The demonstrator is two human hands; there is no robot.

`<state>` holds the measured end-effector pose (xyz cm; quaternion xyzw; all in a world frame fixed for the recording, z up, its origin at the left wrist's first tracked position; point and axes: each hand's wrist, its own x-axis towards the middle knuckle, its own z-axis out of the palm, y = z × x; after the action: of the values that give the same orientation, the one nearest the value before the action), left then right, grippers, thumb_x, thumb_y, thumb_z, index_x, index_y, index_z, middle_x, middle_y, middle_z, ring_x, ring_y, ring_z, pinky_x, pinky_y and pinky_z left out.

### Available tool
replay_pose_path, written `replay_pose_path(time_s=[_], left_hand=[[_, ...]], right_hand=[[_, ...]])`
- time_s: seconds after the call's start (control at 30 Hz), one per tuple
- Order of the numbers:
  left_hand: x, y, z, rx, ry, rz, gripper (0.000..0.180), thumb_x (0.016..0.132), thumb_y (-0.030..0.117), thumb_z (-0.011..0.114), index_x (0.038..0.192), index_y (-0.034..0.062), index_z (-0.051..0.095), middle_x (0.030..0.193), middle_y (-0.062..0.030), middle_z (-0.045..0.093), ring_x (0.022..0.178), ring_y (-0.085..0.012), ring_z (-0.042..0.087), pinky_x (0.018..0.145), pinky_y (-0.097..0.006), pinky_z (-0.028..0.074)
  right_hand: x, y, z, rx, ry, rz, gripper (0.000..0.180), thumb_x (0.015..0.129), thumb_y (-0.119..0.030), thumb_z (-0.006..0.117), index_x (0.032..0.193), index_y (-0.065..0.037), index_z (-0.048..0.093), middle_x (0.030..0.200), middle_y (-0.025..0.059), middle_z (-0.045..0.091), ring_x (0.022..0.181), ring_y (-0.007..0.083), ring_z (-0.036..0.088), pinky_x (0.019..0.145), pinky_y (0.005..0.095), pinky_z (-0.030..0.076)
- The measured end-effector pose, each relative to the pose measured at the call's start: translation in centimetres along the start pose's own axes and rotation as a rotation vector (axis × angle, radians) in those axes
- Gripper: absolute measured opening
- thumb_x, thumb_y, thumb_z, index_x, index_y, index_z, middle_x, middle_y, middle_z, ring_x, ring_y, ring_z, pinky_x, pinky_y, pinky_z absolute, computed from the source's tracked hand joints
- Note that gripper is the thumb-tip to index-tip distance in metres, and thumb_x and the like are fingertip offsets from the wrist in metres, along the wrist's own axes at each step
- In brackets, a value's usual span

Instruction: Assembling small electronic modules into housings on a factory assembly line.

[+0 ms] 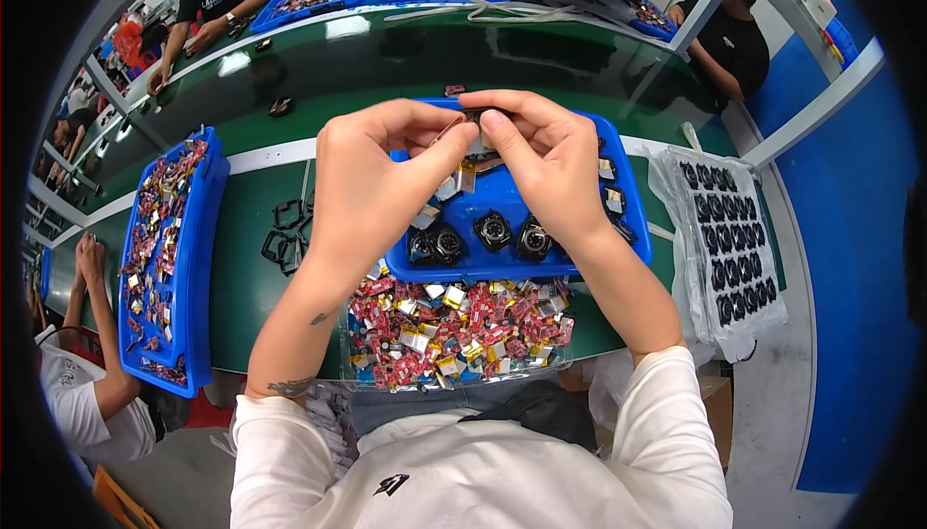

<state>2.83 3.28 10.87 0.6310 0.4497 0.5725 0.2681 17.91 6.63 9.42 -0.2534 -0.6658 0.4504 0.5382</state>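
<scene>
At frame centre, left hand (372, 177) and right hand (546, 157) pinch what looks like a small dark component (473, 116) above a blue tray (632, 215) on a green workbench (241, 259) in a crowded assembly room.

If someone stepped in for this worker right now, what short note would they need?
Left hand and right hand: together pinching one small dark part above the blue tray.
Blue tray: three round black watch-like units lie in a row, with small silver pieces.
Clear tray nearest the body: heaped with small red and silver components.
Done: three units in the tray.
Left: the held part, and the heap.
</scene>
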Motion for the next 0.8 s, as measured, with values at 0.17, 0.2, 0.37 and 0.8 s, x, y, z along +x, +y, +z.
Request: replay_pose_path(time_s=[0.17, 0.2, 0.37, 0.8], left_hand=[[0.3, 0.3, -1.1, 0.075, 0.028, 0.005, 0.014, 0.079, 0.011, 0.067, 0.079, -0.0031, 0.068, 0.069, -0.0073, 0.067, 0.063, -0.0094, 0.063, 0.060, -0.021, 0.049], [0.4, 0.3, -1.0, 0.100, 0.046, 0.052, 0.014, 0.079, 0.011, 0.068, 0.079, -0.0031, 0.068, 0.069, -0.0074, 0.067, 0.063, -0.0092, 0.063, 0.060, -0.022, 0.049], [0.2, 0.6, -1.2, 0.122, -0.025, -0.007, 0.014, 0.078, 0.011, 0.069, 0.079, -0.0032, 0.069, 0.070, -0.0083, 0.067, 0.065, -0.0093, 0.063, 0.061, -0.022, 0.050], [0.3, 0.3, -1.4, -0.228, -0.235, -0.201, 0.012, 0.079, 0.008, 0.070, 0.086, -0.0028, 0.067, 0.078, -0.0076, 0.067, 0.072, -0.0087, 0.062, 0.066, -0.020, 0.049]], right_hand=[[0.5, -0.1, -0.4, 0.115, 0.002, 0.079, 0.020, 0.090, -0.005, 0.053, 0.106, 0.002, 0.062, 0.088, 0.0072, 0.066, 0.078, 0.0087, 0.062, 0.068, 0.0243, 0.054], [0.5, -0.3, -0.4, 0.080, 0.007, 0.060, 0.020, 0.090, -0.005, 0.053, 0.106, 0.002, 0.062, 0.087, 0.0073, 0.066, 0.077, 0.0087, 0.062, 0.068, 0.0238, 0.054], [0.4, -0.3, -0.9, 0.022, 0.036, 0.011, 0.019, 0.088, -0.003, 0.055, 0.104, 0.002, 0.062, 0.085, 0.0075, 0.067, 0.075, 0.0083, 0.062, 0.067, 0.0223, 0.052], [0.2, -1.0, -0.9, 0.047, 0.076, 0.072, 0.015, 0.081, 0.001, 0.061, 0.096, 0.002, 0.063, 0.081, 0.0062, 0.066, 0.072, 0.0067, 0.062, 0.061, 0.0187, 0.050]])
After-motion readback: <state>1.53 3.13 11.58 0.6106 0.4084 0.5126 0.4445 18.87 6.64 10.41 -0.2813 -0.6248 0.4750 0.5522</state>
